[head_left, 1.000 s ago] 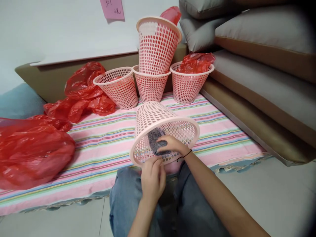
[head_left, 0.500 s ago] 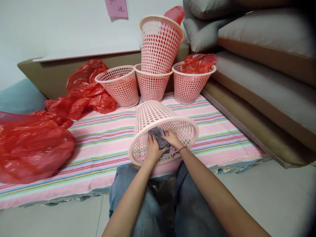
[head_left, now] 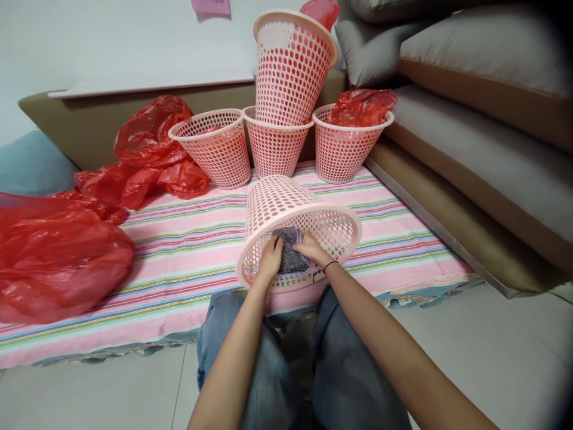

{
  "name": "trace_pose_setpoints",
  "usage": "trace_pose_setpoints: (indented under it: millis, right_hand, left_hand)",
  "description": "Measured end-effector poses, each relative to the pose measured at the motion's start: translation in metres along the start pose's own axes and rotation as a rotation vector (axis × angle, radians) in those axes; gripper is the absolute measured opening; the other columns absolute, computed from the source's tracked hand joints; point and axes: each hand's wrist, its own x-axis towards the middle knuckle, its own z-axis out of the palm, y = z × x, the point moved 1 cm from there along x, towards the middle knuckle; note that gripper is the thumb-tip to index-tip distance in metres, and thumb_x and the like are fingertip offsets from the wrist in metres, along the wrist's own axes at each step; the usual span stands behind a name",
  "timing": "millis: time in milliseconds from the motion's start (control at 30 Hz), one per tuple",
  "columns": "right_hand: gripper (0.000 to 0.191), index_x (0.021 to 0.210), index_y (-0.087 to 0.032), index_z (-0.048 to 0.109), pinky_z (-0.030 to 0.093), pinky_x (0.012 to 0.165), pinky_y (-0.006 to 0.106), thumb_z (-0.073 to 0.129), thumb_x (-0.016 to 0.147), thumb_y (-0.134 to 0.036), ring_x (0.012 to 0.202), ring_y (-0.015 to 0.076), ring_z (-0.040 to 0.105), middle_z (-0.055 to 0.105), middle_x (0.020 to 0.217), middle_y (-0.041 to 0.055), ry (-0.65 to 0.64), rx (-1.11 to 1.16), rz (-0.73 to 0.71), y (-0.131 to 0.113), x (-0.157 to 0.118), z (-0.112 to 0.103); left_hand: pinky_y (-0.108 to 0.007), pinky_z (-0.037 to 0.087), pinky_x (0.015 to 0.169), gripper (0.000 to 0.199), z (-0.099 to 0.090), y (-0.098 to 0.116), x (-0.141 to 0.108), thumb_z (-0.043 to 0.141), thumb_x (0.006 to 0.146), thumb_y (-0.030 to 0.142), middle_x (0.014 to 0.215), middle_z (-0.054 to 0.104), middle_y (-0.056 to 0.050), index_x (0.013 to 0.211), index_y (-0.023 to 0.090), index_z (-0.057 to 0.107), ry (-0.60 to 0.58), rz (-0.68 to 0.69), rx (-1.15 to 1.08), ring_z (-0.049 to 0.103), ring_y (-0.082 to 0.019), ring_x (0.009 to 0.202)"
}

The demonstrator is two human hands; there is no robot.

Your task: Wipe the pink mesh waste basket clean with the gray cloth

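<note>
A pink perforated plastic basket (head_left: 286, 200) lies on its side on the striped cloth, its mouth facing me. Just inside the mouth is a folded dark grey cloth (head_left: 292, 254), with a lighter edge on its right. My left hand (head_left: 270, 258) grips the left edge of the grey cloth, thumb on top and fingers tucked under. At the right edge, my right hand (head_left: 312, 249) pinches the cloth between thumb and fingers. A thin dark band circles my right wrist. Some fingers of both hands are hidden behind the cloth.
Upright baskets (head_left: 215, 149) stand behind, two with red bags visible in them; another basket (head_left: 293, 71) is stacked in the middle one. Red plastic bags (head_left: 58, 257) lie at left on the striped cloth (head_left: 179, 245). Large grey-brown cushions (head_left: 483, 143) are piled at right.
My left hand has gone from lying flat with spread fingers on the grey cloth to gripping its left edge. The right hand stays at the right edge. The view has tilted slightly down.
</note>
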Motion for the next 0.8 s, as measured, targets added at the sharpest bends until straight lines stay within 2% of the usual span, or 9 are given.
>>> trace_pose_setpoints:
  millis: [100,200,400,533,667,800]
  right_hand:
    - [0.036,0.125,-0.017,0.058,0.055,0.089,0.044,0.06,0.095,-0.037,0.106,0.0222,0.063,0.06,0.125,0.0092,0.012,-0.107,-0.001,-0.001,0.0,0.0]
    - [0.037,0.126,-0.017,0.057,0.055,0.089,0.044,0.061,0.095,-0.036,0.106,0.0223,0.063,0.06,0.125,0.0092,0.03,-0.212,-0.014,-0.002,-0.002,-0.005]
    - [0.034,0.123,-0.017,0.059,0.053,0.092,0.046,0.062,0.094,-0.035,0.107,0.0227,0.062,0.061,0.123,0.0086,0.065,-0.396,-0.049,-0.004,-0.011,-0.008]
    - [0.042,0.122,-0.014,0.057,0.047,0.1,0.046,0.07,0.083,-0.019,0.112,0.0259,0.06,0.063,0.12,0.0118,0.075,-0.456,-0.062,-0.008,-0.013,0.0]
    - [0.052,0.124,-0.015,0.053,0.047,0.098,0.039,0.067,0.075,-0.011,0.112,0.0267,0.062,0.065,0.117,0.013,0.077,-0.456,-0.053,-0.01,-0.014,0.0]
    - [0.046,0.122,-0.015,0.055,0.05,0.093,0.042,0.071,0.079,-0.018,0.103,0.0245,0.064,0.067,0.111,0.01,0.08,-0.418,-0.012,-0.006,-0.014,-0.004]
  left_hand:
    - [-0.044,0.033,0.117,0.048,0.006,0.001,-0.002,0.035,0.099,0.025,0.15,0.047,-0.02,0.141,0.008,0.049,0.01,0.016,0.08,0.043,-0.026,0.141]
    - [-0.05,0.029,0.118,0.049,0.013,0.003,-0.009,0.047,0.092,0.017,0.157,0.036,-0.019,0.141,0.011,0.052,-0.004,0.048,0.168,0.031,-0.031,0.147]
    - [-0.056,0.03,0.116,0.052,0.017,0.005,-0.018,0.045,0.09,0.008,0.159,0.034,-0.017,0.14,0.018,0.055,-0.031,0.078,0.298,0.026,-0.036,0.148]
    - [-0.055,0.026,0.119,0.057,0.017,0.008,-0.017,0.044,0.085,0.001,0.16,0.031,-0.017,0.139,0.016,0.056,-0.058,0.156,0.338,0.023,-0.036,0.149]
    - [-0.05,0.027,0.12,0.059,0.019,0.013,-0.021,0.042,0.08,-0.005,0.149,0.049,-0.015,0.135,0.009,0.057,-0.087,0.259,0.347,0.034,-0.03,0.146]
    - [-0.047,0.035,0.117,0.057,0.02,0.017,-0.029,0.041,0.077,-0.004,0.139,0.058,-0.021,0.131,0.003,0.057,-0.067,0.305,0.343,0.047,-0.028,0.138]
